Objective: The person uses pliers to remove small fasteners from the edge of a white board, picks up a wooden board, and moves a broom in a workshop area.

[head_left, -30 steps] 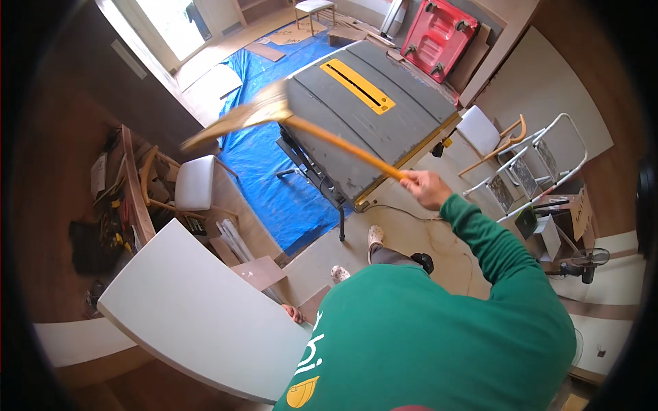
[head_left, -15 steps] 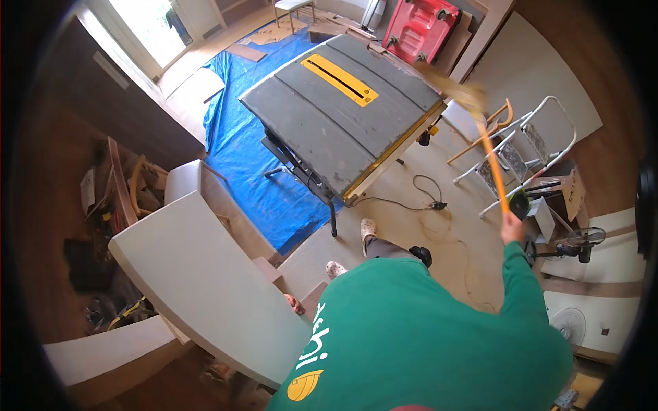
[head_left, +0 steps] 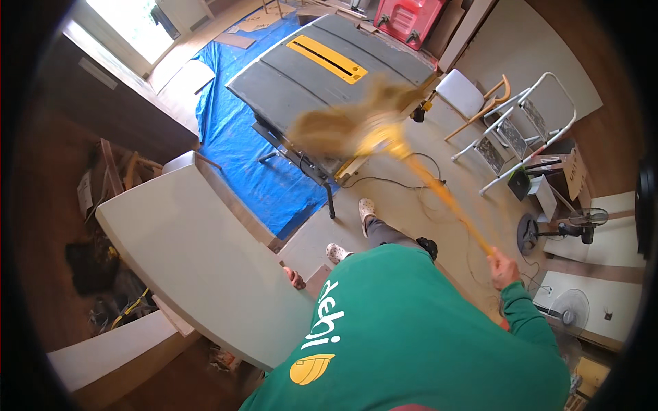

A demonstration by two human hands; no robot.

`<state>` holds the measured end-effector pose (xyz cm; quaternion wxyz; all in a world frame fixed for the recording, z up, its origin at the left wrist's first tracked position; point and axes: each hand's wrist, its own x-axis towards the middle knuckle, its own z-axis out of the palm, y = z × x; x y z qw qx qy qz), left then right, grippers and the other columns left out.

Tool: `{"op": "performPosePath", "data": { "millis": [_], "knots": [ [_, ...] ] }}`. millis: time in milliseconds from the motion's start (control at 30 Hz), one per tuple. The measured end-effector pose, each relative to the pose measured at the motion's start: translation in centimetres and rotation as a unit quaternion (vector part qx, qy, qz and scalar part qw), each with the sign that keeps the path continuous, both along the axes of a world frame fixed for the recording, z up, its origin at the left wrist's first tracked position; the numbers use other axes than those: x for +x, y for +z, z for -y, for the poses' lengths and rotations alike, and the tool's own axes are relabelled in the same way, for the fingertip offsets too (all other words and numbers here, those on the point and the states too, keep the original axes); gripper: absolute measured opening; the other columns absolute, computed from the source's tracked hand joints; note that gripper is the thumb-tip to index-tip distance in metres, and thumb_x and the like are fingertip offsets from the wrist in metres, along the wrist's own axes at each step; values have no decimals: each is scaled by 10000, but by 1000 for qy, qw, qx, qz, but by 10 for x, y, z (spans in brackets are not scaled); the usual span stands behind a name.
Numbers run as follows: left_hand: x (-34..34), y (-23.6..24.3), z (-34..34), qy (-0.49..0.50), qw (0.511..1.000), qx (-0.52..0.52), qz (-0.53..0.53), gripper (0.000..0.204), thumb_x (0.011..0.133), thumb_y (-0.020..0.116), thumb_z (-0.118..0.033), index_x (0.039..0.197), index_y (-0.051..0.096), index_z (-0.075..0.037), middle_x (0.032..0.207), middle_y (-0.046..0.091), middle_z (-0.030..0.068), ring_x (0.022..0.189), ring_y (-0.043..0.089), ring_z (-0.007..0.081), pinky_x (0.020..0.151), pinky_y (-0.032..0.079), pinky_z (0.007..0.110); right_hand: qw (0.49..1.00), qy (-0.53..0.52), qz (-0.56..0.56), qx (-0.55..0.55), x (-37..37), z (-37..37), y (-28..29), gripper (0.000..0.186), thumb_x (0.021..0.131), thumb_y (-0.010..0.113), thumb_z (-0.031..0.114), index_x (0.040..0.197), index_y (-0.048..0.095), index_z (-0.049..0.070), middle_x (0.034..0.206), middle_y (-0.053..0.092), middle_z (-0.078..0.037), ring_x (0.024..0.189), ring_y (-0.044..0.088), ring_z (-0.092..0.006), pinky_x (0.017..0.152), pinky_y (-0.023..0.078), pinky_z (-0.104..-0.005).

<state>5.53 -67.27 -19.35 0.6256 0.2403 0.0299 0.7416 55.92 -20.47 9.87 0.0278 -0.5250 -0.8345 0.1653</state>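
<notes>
My right hand (head_left: 505, 269) is closed round the orange-yellow handle of a broom (head_left: 439, 185). The broom's yellow head and brown bristles, smeared by motion, are raised across the near edge of a table saw (head_left: 274, 92) with a grey top and yellow throat plate. At my left side, a large white panel (head_left: 195, 253) with a curved edge slants up from near my body. My left hand (head_left: 295, 277) shows only at the panel's right edge, with its fingers curled against it; the rest of that arm is hidden.
A blue tarp (head_left: 243, 164) lies under and beyond the saw. On the right stand a white chair (head_left: 462, 92), a step stool (head_left: 528, 127) and fans (head_left: 569, 312). A black cord (head_left: 384, 179) crosses the floor. Wood scraps (head_left: 113, 171) are piled at the left.
The broom's head has swung left and nearer, from beyond the saw's right corner to over its near edge. My right hand has come down a little. The panel has shifted slightly in view.
</notes>
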Motion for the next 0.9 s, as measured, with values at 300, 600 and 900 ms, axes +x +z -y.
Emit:
{"op": "performPosePath", "data": {
  "millis": [300, 600, 900],
  "knots": [
    [5, -2, 6, 53, 998, -5, -16, 386, 993, 634, -344, 1243, 618, -51, 1082, 695, 174, 1056, 666, 354, 966, 485, 539, 969, 182, -166, 11, -159, -78, 24, 352, 998, 632, 207, 1322, 664, 72, 1058, 746, -174, 849, 707, -281, 775, 547, -373],
    [24, 6, 43, 197, 978, -3, -64, 398, 1000, 625, -358, 1260, 616, -57, 1079, 699, 175, 1048, 669, 350, 960, 490, 535, 975, 106, -188, 55, -180, -141, -121, 362, 1080, 559, 325, 1202, 678, 5, 623, 420, 44, 526, 407, -65, 474, 326, -301],
    [24, 9, 55, 201, 978, -25, -54, 409, 1007, 617, -371, 1276, 614, -63, 1077, 702, 175, 1039, 673, 347, 955, 495, 530, 902, 179, -271, -285, -299, -102, -118, 284, 1079, 561, 270, 1208, 679, 45, 633, 426, 67, 508, 386, -31, 438, 280, -229]
  ]
}}
